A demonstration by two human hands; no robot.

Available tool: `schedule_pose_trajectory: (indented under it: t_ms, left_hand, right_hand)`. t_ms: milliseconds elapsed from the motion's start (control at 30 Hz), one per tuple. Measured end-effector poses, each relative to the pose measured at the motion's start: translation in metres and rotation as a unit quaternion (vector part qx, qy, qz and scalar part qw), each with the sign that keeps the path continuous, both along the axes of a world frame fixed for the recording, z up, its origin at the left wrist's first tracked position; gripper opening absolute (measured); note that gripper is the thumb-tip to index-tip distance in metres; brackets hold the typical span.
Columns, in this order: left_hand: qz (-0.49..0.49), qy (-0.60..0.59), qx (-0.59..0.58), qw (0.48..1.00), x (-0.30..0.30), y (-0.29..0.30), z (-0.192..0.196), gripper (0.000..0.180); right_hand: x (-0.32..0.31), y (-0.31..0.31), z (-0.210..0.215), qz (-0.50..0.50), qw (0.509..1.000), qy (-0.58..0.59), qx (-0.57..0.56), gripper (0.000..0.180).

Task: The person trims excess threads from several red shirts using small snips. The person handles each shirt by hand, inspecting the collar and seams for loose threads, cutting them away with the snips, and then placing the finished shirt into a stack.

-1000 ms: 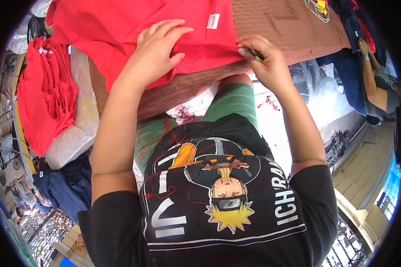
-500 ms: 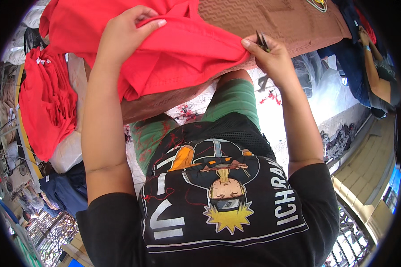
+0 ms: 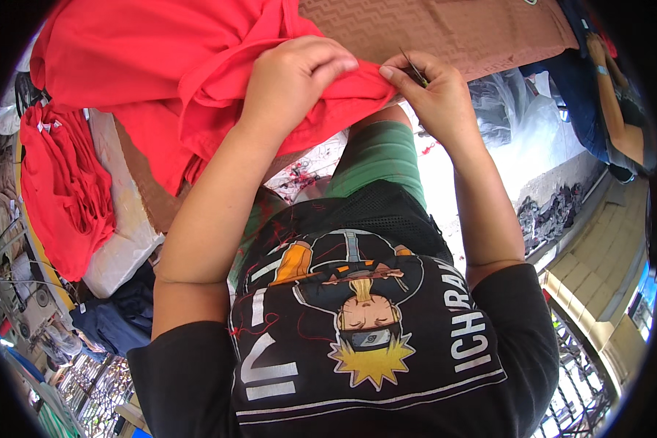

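A red garment lies bunched over a brown textured table top. My left hand grips a fold of the red fabric near its lower edge. Close to its right, my right hand pinches the same edge of the cloth and holds a small dark thin tool between its fingers. Both hands sit almost touching, above my green trousers.
A pile of red garments lies on a white cushion at the left, with dark blue cloth below it. Another person's arm shows at the upper right. Clear plastic bags lie on the floor.
My left hand lifted the red fabric, then brought it down and right beside my right hand. The garment is now pulled into a fold between both hands.
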State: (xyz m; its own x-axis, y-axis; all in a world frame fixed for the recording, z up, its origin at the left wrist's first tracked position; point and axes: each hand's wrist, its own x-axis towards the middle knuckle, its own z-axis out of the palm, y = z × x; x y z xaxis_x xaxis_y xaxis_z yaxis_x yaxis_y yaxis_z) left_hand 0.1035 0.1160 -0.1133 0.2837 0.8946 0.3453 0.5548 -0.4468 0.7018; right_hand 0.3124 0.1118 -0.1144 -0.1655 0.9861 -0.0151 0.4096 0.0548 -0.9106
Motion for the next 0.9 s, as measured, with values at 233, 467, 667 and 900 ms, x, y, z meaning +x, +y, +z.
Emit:
schedule_pose_trajectory:
  t_ms: [233, 467, 667, 900]
  left_hand:
    - [0.059, -0.187, -0.194, 0.961, -0.01, 0.006, 0.007, 0.02]
    - [0.052, -0.207, -0.21, 0.954, -0.011, 0.007, 0.006, 0.02]
    - [0.039, -0.228, -0.218, 0.948, -0.01, 0.007, 0.008, 0.02]
    - [0.036, -0.253, -0.217, 0.942, -0.009, 0.008, 0.006, 0.02]
  right_hand:
    - [-0.007, -0.005, 0.02, -0.02, 0.992, -0.116, 0.044, 0.021]
    - [-0.03, -0.012, 0.043, 0.043, 0.986, -0.096, 0.132, 0.024]
    - [-0.038, -0.014, 0.029, 0.055, 0.983, -0.136, 0.115, 0.019]
    - [-0.039, -0.015, 0.03, 0.047, 0.978, -0.16, 0.123, 0.018]
